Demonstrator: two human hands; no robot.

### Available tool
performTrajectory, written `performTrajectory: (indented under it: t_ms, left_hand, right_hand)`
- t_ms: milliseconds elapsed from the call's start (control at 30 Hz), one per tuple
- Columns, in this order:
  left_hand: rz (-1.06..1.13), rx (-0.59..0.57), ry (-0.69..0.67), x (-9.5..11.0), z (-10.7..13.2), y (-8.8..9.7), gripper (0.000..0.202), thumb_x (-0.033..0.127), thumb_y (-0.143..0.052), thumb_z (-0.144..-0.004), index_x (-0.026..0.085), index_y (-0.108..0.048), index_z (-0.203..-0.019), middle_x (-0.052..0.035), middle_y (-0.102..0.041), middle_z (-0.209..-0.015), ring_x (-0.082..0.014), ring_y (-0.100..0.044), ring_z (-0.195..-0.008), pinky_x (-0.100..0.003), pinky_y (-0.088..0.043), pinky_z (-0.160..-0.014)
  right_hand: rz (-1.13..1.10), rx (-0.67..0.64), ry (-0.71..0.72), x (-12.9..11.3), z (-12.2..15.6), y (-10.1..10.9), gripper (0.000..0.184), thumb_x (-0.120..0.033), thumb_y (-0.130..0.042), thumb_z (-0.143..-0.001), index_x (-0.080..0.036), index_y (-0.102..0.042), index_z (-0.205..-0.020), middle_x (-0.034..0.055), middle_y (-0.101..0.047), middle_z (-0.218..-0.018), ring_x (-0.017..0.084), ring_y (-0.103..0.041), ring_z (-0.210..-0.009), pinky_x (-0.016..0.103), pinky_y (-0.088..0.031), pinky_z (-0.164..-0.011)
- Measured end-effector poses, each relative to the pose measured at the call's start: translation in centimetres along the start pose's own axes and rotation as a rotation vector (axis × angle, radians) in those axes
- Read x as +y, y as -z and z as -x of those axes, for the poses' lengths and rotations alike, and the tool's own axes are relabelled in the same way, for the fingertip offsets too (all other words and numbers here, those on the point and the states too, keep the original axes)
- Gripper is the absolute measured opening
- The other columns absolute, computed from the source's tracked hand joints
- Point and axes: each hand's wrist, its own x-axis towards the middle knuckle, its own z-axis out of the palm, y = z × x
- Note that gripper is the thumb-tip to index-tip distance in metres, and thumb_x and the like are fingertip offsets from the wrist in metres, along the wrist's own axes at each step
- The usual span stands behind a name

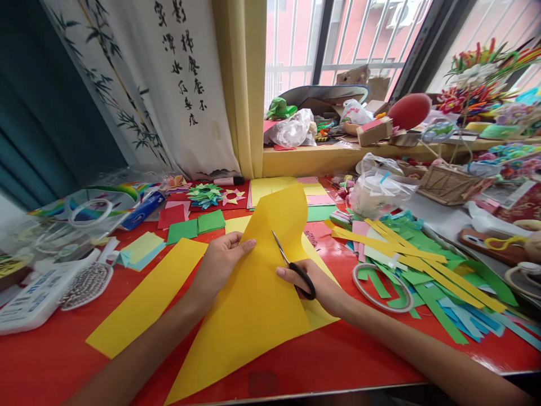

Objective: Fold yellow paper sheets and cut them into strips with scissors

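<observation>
A large yellow paper sheet (253, 299) is folded and lifted over the red table (63, 361). My left hand (220, 265) pinches its left edge, thumb on top. My right hand (319, 287) grips black-handled scissors (291, 265), whose blades point up and left into the sheet along a cut. A second yellow strip (143, 299) lies flat to the left.
Yellow, green and blue paper strips (414, 265) and a tape ring (382, 287) lie to the right. Green and red squares (194, 225), paper stars (205, 194), a plastic case (34, 293) and tape rolls sit left. The cluttered windowsill (338, 158) and a wicker basket (448, 183) stand behind.
</observation>
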Motion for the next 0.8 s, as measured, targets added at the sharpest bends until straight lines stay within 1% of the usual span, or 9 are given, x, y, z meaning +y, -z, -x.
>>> performTrajectory:
  t_ms: [167,333,400,500,600,800]
  left_hand:
    - [0.021,-0.015,0.004,0.07,0.09,-0.01,0.038,0.036,-0.063,-0.070,0.018,-0.058,-0.103,-0.0082,-0.067,-0.090,-0.0231,-0.064,-0.072,-0.032,-0.052,-0.058]
    - [0.022,-0.004,0.007,0.20,0.15,-0.09,0.040,0.037,-0.064,-0.068,0.018,-0.059,-0.103,-0.0088,-0.067,-0.091,-0.0235,-0.064,-0.072,-0.032,-0.052,-0.058]
    - [0.018,-0.007,0.008,0.20,0.18,-0.12,0.039,0.037,-0.064,-0.069,0.018,-0.059,-0.103,-0.0084,-0.067,-0.090,-0.0236,-0.065,-0.073,-0.032,-0.052,-0.059]
    - [0.005,-0.004,0.026,0.23,0.25,-0.21,0.040,0.038,-0.065,-0.068,0.019,-0.060,-0.102,-0.0076,-0.068,-0.089,-0.0235,-0.065,-0.072,-0.033,-0.052,-0.061]
    - [-0.006,0.004,0.044,0.29,0.29,-0.30,0.040,0.038,-0.066,-0.066,0.018,-0.060,-0.100,-0.0066,-0.068,-0.087,-0.0230,-0.065,-0.071,-0.032,-0.052,-0.060]
    - [-0.001,-0.009,0.054,0.44,0.37,-0.44,0.039,0.038,-0.066,-0.066,0.018,-0.060,-0.099,-0.0072,-0.068,-0.085,-0.0226,-0.065,-0.068,-0.032,-0.052,-0.058]
  right_hand:
    - [-0.046,-0.016,0.000,0.16,0.15,-0.14,0.046,-0.058,-0.057,-0.067,-0.017,-0.041,-0.058,-0.0060,-0.032,-0.051,0.005,-0.024,-0.043,0.023,-0.013,-0.042]
    - [-0.067,-0.025,-0.016,0.17,0.22,-0.31,0.044,-0.057,-0.058,-0.067,-0.015,-0.048,-0.063,-0.0036,-0.038,-0.054,0.005,-0.029,-0.045,0.022,-0.015,-0.042]
    - [-0.057,-0.019,-0.017,0.18,0.18,-0.31,0.043,-0.056,-0.058,-0.067,-0.015,-0.048,-0.063,-0.0036,-0.037,-0.054,0.005,-0.030,-0.045,0.022,-0.015,-0.042]
    - [-0.051,0.006,-0.035,0.18,0.14,-0.28,0.044,-0.056,-0.058,-0.067,-0.016,-0.044,-0.061,-0.0051,-0.034,-0.051,0.005,-0.027,-0.043,0.022,-0.015,-0.040]
    - [-0.061,0.014,-0.030,0.06,0.19,-0.28,0.044,-0.056,-0.058,-0.067,-0.016,-0.041,-0.058,-0.0060,-0.030,-0.050,0.004,-0.026,-0.042,0.021,-0.014,-0.040]
    - [-0.072,0.012,-0.026,-0.21,0.35,-0.34,0.043,-0.054,-0.059,-0.067,-0.016,-0.043,-0.058,-0.0047,-0.036,-0.051,0.005,-0.028,-0.043,0.021,-0.015,-0.040]
